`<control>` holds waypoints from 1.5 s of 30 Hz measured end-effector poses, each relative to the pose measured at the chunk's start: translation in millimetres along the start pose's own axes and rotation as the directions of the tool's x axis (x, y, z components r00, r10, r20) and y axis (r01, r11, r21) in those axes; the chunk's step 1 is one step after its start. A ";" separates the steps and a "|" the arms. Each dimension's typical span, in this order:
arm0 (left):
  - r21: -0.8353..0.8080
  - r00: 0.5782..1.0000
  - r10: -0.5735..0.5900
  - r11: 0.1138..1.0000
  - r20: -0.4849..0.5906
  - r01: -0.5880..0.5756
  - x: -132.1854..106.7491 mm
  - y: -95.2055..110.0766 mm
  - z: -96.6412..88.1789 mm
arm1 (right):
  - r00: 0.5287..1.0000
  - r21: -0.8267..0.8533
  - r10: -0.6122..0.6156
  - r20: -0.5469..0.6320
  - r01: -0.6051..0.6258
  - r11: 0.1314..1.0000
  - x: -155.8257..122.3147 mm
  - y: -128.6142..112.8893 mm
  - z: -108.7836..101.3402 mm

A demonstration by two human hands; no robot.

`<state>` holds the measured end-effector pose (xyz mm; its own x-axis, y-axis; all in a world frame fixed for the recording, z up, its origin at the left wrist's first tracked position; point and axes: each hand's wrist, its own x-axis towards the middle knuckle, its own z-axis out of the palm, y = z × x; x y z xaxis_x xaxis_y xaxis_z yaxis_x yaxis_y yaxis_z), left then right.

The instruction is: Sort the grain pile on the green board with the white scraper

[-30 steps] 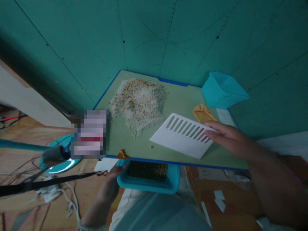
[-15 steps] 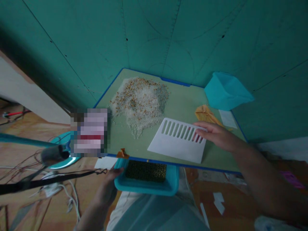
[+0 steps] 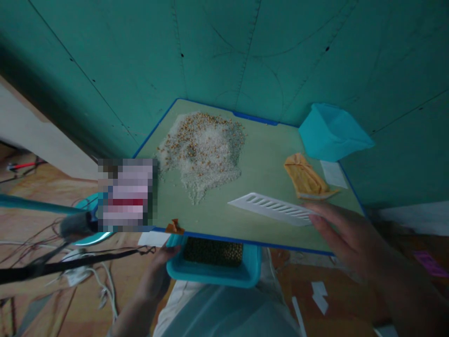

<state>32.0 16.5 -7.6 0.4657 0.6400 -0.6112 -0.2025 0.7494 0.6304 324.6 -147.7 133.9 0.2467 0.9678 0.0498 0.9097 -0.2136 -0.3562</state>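
Observation:
My left hand (image 3: 157, 271) is closed on the left rim of a blue tray (image 3: 213, 277), held at the near edge of the table above my lap. Dark green beans and pale yellow ones (image 3: 233, 252) lie in the tray. In my right hand (image 3: 343, 231) is a white slotted scraper (image 3: 259, 210), gripped by its right end and tilted so that its face looks narrow. It is over the right front part of the light green tabletop (image 3: 266, 159). Farther left spreads a pile of white grains mixed with yellow kernels (image 3: 210, 152).
A crumpled orange-yellow cloth or packet (image 3: 307, 180) lies at the right, before a blue open container (image 3: 331, 133). An orange scrap (image 3: 174, 227) sits on the front edge. A blurred-out object (image 3: 128, 194) is at the left, above a dark rod (image 3: 77, 260). The green wall (image 3: 224, 47) rises behind.
My right hand has come nearer and to the right, tilting the scraper from a broad face to a narrow one. More of the orange-yellow item shows. My left hand and the tray stay put.

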 end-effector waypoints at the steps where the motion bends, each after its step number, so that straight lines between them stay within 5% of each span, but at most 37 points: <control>1: 0.003 1.000 0.000 1.000 -0.003 0.000 0.0 -0.2 -0.1 | 0.999 -0.026 -0.050 0.009 0.050 0.998 -2.6 -2.0 1.5; 7: 0.008 1.000 0.001 1.000 0.012 -0.002 2.7 -2.5 -2.7 | 0.975 -0.114 -0.211 0.069 0.218 0.969 -8.3 -4.3 5.9; 13: 0.044 0.997 0.020 0.999 0.068 -0.023 3.2 -0.9 -7.2 | 0.957 -0.168 -0.288 -0.035 0.279 0.945 -2.7 0.7 10.4; 21: 0.020 0.999 -0.005 1.000 -0.051 0.006 -5.8 5.9 2.3 | 0.937 -0.157 -0.337 -0.092 0.321 0.934 13.3 -11.2 12.9; 29: -0.005 0.998 0.036 0.999 -0.043 -0.036 -2.9 2.9 1.3 | 0.919 -0.139 -0.321 -0.227 0.296 0.945 76.3 -16.9 5.3; 36: -0.004 0.998 0.055 0.998 -0.017 -0.055 -4.7 -7.7 -21.4 | 0.902 -0.192 -0.373 -0.219 0.335 0.923 141.5 -29.0 13.5; 45: 0.053 0.977 0.189 0.981 -0.094 -0.185 3.5 -12.7 -34.8 | 0.888 -0.200 -0.442 -0.122 0.414 0.888 141.8 -37.0 27.9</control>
<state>6.2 15.1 -34.5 0.3355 0.7835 -0.5230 -0.2396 0.6079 0.7570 316.6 1.2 128.1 -0.1424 0.9381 0.3159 0.9767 0.1848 -0.1087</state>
